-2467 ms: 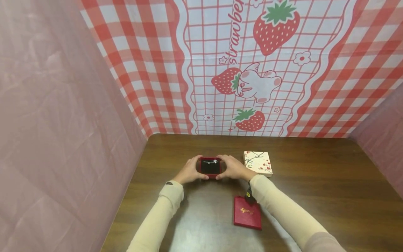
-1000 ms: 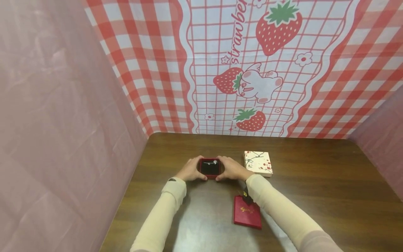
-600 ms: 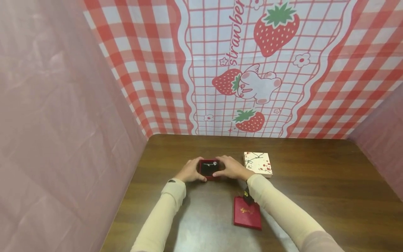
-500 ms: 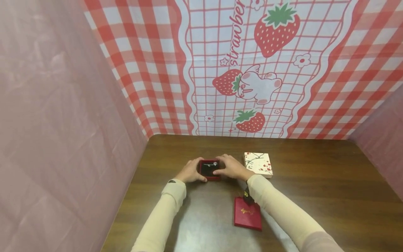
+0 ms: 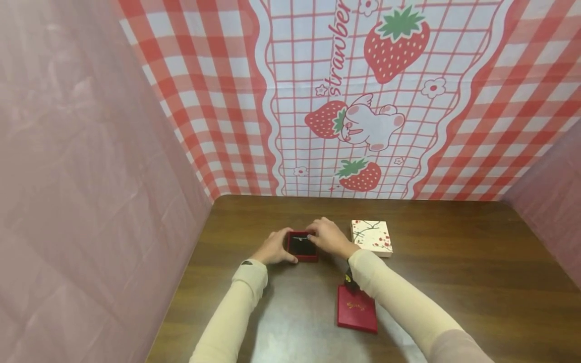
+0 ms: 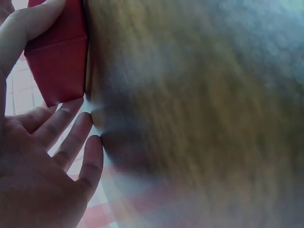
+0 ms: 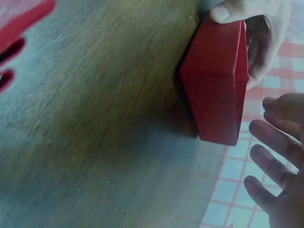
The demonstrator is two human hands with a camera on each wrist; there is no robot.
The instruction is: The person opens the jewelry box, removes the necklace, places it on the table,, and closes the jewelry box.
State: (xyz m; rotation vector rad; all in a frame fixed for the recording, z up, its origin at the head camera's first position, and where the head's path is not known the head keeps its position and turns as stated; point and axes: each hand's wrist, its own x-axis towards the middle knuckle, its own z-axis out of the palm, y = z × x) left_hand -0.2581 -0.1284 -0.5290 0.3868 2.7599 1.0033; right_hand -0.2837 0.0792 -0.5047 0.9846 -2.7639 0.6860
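In the head view a small red jewellery box with a black inner pad lies uncovered on the table. A thin silver piece of jewellery crosses the pad near its far edge. My left hand grips the box's left side, thumb at the near corner and fingers along the far side. My right hand is over the box's right part, thumb and index tips close together at the jewellery's right end. The right wrist view has these fingertips just off the box opening; whether they pinch the jewellery is hidden.
A red lid with gold lettering lies near my right forearm. Behind my right wrist sits a cream box with a branch and blossom print. A strawberry-patterned cloth hangs at the table's back edge.
My right hand has left the box's right side, and its thumb and fingers have moved up and left over the jewellery's right end. My left hand keeps its grip on the box.
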